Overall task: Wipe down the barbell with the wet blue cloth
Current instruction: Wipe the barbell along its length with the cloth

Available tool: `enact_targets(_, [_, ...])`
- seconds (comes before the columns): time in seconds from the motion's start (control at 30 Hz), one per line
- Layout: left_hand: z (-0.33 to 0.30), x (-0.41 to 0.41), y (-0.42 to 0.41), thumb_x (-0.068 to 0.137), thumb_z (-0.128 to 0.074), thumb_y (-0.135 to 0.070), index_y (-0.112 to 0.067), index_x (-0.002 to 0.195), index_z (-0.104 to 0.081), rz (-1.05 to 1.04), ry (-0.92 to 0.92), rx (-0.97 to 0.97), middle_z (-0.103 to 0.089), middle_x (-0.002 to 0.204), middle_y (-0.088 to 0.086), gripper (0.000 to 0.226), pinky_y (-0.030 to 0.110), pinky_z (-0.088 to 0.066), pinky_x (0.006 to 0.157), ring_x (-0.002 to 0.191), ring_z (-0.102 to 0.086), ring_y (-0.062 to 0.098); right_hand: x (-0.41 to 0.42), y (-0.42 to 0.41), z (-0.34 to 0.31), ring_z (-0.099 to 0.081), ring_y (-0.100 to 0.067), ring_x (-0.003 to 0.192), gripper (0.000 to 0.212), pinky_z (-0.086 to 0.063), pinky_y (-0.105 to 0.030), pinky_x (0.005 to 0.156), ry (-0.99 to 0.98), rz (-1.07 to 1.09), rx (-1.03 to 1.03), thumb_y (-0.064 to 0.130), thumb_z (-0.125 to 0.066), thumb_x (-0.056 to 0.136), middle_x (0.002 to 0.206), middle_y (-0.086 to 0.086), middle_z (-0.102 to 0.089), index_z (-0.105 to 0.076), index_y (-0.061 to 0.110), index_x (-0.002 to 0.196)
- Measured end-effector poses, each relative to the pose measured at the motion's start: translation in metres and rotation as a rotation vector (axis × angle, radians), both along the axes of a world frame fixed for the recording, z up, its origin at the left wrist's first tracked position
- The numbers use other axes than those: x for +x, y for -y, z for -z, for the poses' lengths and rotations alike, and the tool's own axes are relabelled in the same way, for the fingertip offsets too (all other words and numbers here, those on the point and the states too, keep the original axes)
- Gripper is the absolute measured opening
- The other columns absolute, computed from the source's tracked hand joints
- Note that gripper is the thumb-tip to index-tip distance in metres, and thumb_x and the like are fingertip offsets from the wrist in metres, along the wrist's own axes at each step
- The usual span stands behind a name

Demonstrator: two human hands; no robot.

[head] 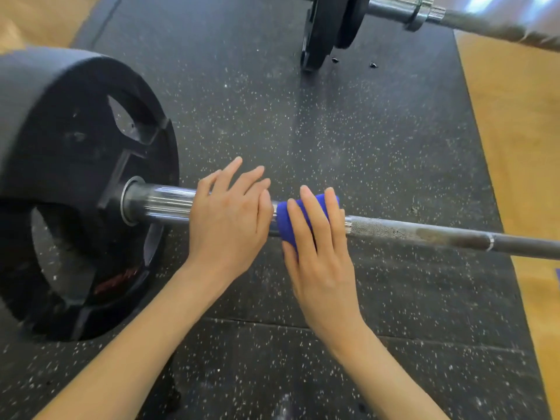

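So the barbell [424, 234] is lying across the black speckled rubber mat [363, 131], with a big black plate [69, 183] loaded on its left end. The blue cloth [291, 216] is draped over the bar just right of the chrome sleeve [163, 201]. Right hand [321, 262] lies flat on the cloth, fingers straight, pressing it onto the bar. Left hand [227, 219] rests on the sleeve right beside it, fingers loose and spread, not gripping. A 2nd barbell [472, 19] with its own plate sits farther back on the mat.
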State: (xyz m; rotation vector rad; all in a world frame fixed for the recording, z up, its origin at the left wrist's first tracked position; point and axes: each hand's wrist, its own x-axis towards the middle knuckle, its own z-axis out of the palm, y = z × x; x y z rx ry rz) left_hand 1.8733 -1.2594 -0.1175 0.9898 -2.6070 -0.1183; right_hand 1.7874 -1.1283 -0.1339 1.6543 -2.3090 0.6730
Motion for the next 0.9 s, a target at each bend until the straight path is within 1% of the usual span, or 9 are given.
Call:
enact_targets(0.1, [0.001, -0.003, 0.008, 0.108, -0.03, -0.027, -0.012, 0.137, -0.062, 0.053, -0.028, -0.069, -0.058, 0.145, 0.002, 0.046, 0.044, -0.028, 0.115, 0.144, -0.042, 0.028, -0.013, 0.012, 0.002, -0.034, -0.043, 0.144, 0.039, -0.032, -0.056, 0.117, 0.026, -0.01, -0.046, 0.013, -0.049, 0.103, 0.148, -0.021, -0.048, -0.049, -0.002, 0.139])
enact_targets(0.23, [0.008, 0.006, 0.003, 0.109, -0.026, -0.027, -0.012, 0.15, -0.047, 0.104, -0.091, -0.106, -0.041, 0.159, 0.002, 0.048, 0.043, -0.009, 0.124, 0.151, -0.027, 0.028, -0.022, 0.039, -0.012, -0.039, -0.031, 0.139, 0.038, -0.036, -0.047, 0.114, 0.325, 0.043, -0.144, 0.019, -0.045, 0.103, 0.137, -0.011, -0.057, -0.059, 0.0, 0.133])
enact_targets(0.3, [0.013, 0.006, 0.001, 0.109, -0.028, -0.026, -0.014, 0.151, -0.047, 0.094, -0.096, -0.097, -0.039, 0.161, 0.0, 0.047, 0.043, -0.01, 0.123, 0.152, -0.026, 0.028, -0.019, 0.035, -0.004, -0.036, -0.033, 0.143, 0.037, -0.032, -0.048, 0.118, 0.324, 0.04, -0.181, 0.016, -0.046, 0.104, 0.142, -0.012, -0.054, -0.055, 0.0, 0.136])
enact_targets(0.4, [0.013, 0.001, 0.004, 0.108, -0.03, -0.026, -0.018, 0.145, -0.054, 0.081, -0.091, -0.105, -0.043, 0.159, -0.002, 0.045, 0.043, -0.018, 0.12, 0.15, -0.031, 0.028, -0.018, 0.022, 0.02, -0.027, -0.04, 0.147, 0.036, -0.026, -0.051, 0.122, 0.151, -0.054, -0.21, 0.013, -0.047, 0.107, 0.151, -0.014, -0.04, -0.045, 0.002, 0.141])
enact_targets(0.47, [0.011, -0.003, 0.008, 0.107, -0.031, -0.027, -0.019, 0.142, -0.058, 0.08, -0.087, -0.096, -0.047, 0.156, -0.002, 0.045, 0.042, -0.02, 0.119, 0.148, -0.036, 0.028, -0.026, 0.027, 0.022, -0.029, -0.04, 0.146, 0.035, -0.026, -0.052, 0.122, 0.115, -0.071, -0.224, 0.013, -0.046, 0.106, 0.149, -0.014, -0.04, -0.045, 0.004, 0.14])
enact_targets(0.63, [0.01, -0.015, 0.023, 0.107, -0.033, -0.028, -0.02, 0.136, -0.062, 0.061, -0.084, -0.044, -0.056, 0.147, -0.003, 0.042, 0.04, -0.026, 0.115, 0.141, -0.045, 0.024, -0.037, 0.055, -0.001, -0.035, -0.029, 0.142, 0.037, -0.032, -0.054, 0.116, 0.35, 0.008, -0.237, 0.012, -0.048, 0.102, 0.14, -0.013, -0.055, -0.057, -0.002, 0.134])
enact_targets(0.8, [0.006, -0.035, 0.04, 0.106, -0.034, -0.027, -0.02, 0.13, -0.067, 0.049, -0.126, -0.011, -0.063, 0.139, -0.004, 0.041, 0.04, -0.031, 0.111, 0.133, -0.053, 0.022, -0.036, 0.051, 0.022, -0.023, -0.042, 0.148, 0.04, -0.023, -0.049, 0.123, 0.153, -0.016, -0.207, 0.001, -0.051, 0.1, 0.152, -0.018, -0.037, -0.048, -0.006, 0.14])
enact_targets(0.87, [0.006, -0.039, 0.046, 0.106, -0.033, -0.027, -0.02, 0.128, -0.068, 0.048, -0.155, -0.002, -0.065, 0.135, -0.004, 0.042, 0.039, -0.029, 0.111, 0.133, -0.054, 0.022, -0.047, 0.063, 0.015, -0.029, -0.038, 0.146, 0.039, -0.027, -0.047, 0.122, 0.161, -0.017, -0.212, 0.004, -0.05, 0.1, 0.147, -0.017, -0.044, -0.052, -0.005, 0.137])
enact_targets(0.9, [0.006, -0.042, 0.048, 0.105, -0.033, -0.027, -0.02, 0.126, -0.069, 0.05, -0.165, 0.002, -0.067, 0.133, -0.004, 0.042, 0.038, -0.029, 0.111, 0.132, -0.055, 0.022, -0.055, 0.074, 0.007, -0.036, -0.033, 0.142, 0.037, -0.031, -0.044, 0.119, 0.241, 0.015, -0.23, 0.009, -0.048, 0.099, 0.141, -0.014, -0.053, -0.057, -0.002, 0.134])
